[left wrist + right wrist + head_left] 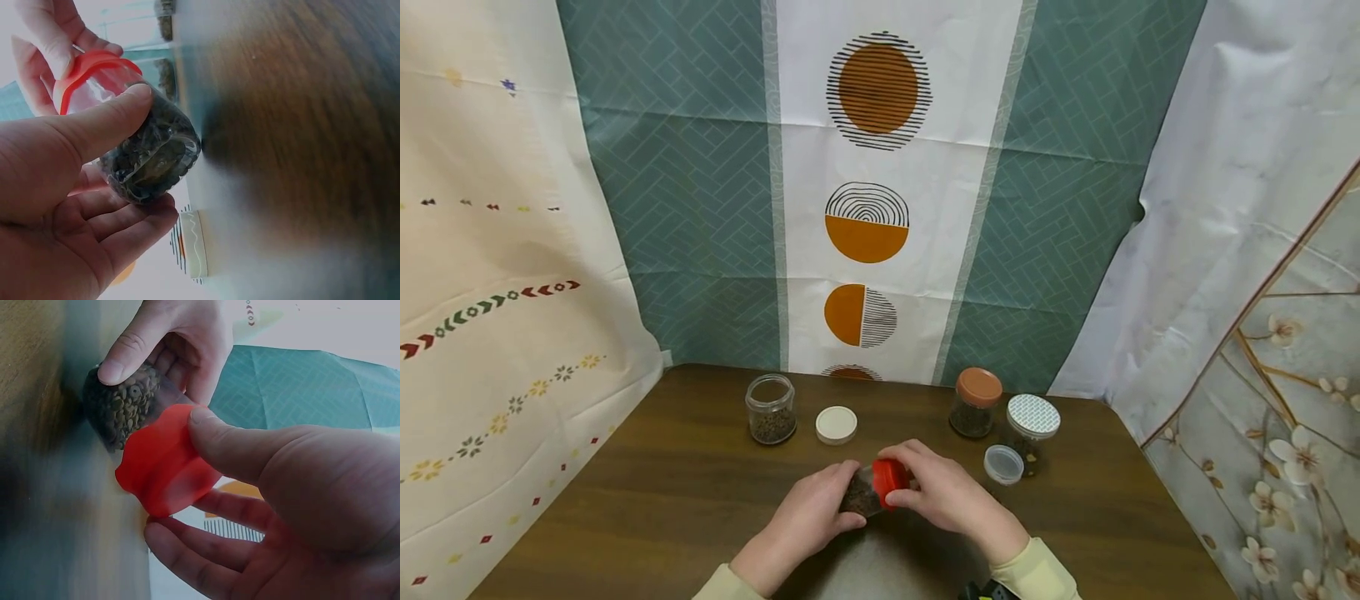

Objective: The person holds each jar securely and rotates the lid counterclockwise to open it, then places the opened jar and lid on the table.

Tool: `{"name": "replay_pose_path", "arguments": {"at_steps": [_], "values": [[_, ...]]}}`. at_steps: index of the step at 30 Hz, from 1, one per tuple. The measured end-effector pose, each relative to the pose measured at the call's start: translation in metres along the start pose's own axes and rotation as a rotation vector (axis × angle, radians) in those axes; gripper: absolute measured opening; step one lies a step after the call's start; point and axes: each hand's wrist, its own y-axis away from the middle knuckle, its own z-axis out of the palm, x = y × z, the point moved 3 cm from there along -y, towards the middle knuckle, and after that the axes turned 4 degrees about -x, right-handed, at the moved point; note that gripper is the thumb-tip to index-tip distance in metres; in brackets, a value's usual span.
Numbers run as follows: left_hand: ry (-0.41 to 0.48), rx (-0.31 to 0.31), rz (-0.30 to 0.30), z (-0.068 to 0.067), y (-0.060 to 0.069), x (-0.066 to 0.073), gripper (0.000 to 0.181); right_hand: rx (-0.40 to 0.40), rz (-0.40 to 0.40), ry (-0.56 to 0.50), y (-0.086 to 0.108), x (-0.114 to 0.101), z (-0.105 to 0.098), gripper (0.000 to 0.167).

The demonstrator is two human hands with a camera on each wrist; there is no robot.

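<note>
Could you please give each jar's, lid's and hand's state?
Red-lidded jar: tilted, lid on
Left hand: grips this jar
Right hand: grips red lid
Clear jar: open, upright
White lid: off, flat
Orange-lidded jar: closed, upright
Patterned-lidded jar: closed, upright
Translucent lid: seating unclear

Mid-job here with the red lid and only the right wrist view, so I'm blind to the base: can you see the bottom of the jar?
Observer: Yes. The left wrist view shows the base of the held jar, between thumb and fingers of the left hand.
Operator: Good. Is any other jar on the table standing without a lid?
Observer: Yes. In the head view, an open glass jar stands toward the back on the left.
Operator: Any loose lid close to that one?
Observer: A round pale lid lies flat on the table, just to its right in the head view.
</note>
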Motion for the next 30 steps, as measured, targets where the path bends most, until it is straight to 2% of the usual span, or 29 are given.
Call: {"name": "replay_pose_path", "arguments": {"at_steps": [5, 9, 15, 21, 30], "values": [[0.001, 0.002, 0.008, 0.0022, 0.0002, -0.0019, 0.063, -0.005, -0.015, 0.012, 0.0011, 0.0, 0.0007, 0.056], [-0.002, 0.003, 0.017, 0.0024, -0.0018, -0.0018, 0.063, -0.008, 0.003, 0.005, 0.0019, 0.001, -0.001, 0.061], [-0.013, 0.002, 0.017, 0.0021, -0.0033, -0.0008, 0.062, -0.004, 0.071, -0.042, 0.0014, 0.0033, -0.003, 0.064], [-0.01, -0.016, 0.001, 0.0016, -0.0039, -0.001, 0.061, -0.01, 0.138, -0.058, -0.0022, 0.0057, -0.0021, 0.057], [0.01, -0.034, -0.01, 0.0009, -0.0036, -0.0019, 0.061, -0.02, 0.083, -0.043, -0.0061, 0.006, 0.0003, 0.05]]}}
